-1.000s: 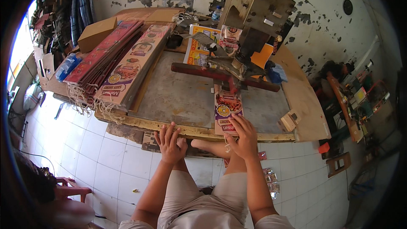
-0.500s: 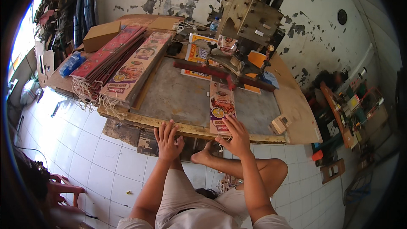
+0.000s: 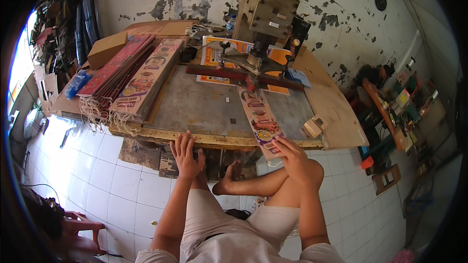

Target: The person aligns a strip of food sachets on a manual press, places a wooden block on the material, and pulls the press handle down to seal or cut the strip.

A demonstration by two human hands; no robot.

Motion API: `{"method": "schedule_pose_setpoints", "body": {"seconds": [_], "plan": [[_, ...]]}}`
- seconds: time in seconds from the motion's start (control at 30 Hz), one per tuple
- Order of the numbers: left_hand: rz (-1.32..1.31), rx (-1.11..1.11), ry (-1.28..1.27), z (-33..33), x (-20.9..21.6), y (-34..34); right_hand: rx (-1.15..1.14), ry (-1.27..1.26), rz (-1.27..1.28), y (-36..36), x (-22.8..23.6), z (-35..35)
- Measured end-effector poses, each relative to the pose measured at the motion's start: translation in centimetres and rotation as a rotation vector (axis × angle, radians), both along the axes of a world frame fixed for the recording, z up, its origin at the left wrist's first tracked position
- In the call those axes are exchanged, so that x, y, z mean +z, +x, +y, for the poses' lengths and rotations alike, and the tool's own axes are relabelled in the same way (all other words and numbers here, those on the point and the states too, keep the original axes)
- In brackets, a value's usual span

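Note:
My right hand [image 3: 295, 161] grips the near end of a long printed strip [image 3: 261, 117], pink with food pictures and a purple band. That end juts over the table's front edge, and the strip slants away to the far left. Its far end passes under the red cross-shaped bar [image 3: 273, 82] of a press. The thumb is hidden behind the strip. My left hand [image 3: 187, 158] is open, fingers spread, at the front edge of the table [image 3: 219, 140], holding nothing. Between the hands and the press lies a grey metal plate [image 3: 195, 104].
To the left lie a stack of pink printed strips [image 3: 146, 80] and red ones [image 3: 114, 70] with white strings, beside a cardboard box [image 3: 107, 48]. The heavy press head [image 3: 268, 12] stands at the back. A small wooden block [image 3: 314, 126] sits at the right front.
The strip has swung and come towards me and to the right, with my right hand on its near end. The press bar appears lower. My left hand stays open near the table edge.

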State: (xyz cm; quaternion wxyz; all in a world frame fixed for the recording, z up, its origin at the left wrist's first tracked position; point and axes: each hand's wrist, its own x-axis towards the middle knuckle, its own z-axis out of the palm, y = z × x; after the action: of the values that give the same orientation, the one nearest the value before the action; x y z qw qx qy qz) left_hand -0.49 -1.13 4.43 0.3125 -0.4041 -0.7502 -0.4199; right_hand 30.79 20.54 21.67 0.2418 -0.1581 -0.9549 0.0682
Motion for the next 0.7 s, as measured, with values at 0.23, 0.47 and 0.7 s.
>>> {"method": "schedule_pose_setpoints", "body": {"seconds": [0.23, 0.47, 0.7], "plan": [[0.029, 0.027, 0.004, 0.1, -0.4, -0.3, -0.055, -0.020, -0.063, 7.6, 6.9, -3.0], [0.015, 0.039, 0.011, 0.4, -0.3, 0.1, -0.080, 0.131, 0.375, 21.6, 13.9, -6.3], [0.048, 0.043, 0.024, 0.8, -0.5, 0.1, -1.024, 0.172, 1.038, 43.4, 16.2, -6.0]]}}
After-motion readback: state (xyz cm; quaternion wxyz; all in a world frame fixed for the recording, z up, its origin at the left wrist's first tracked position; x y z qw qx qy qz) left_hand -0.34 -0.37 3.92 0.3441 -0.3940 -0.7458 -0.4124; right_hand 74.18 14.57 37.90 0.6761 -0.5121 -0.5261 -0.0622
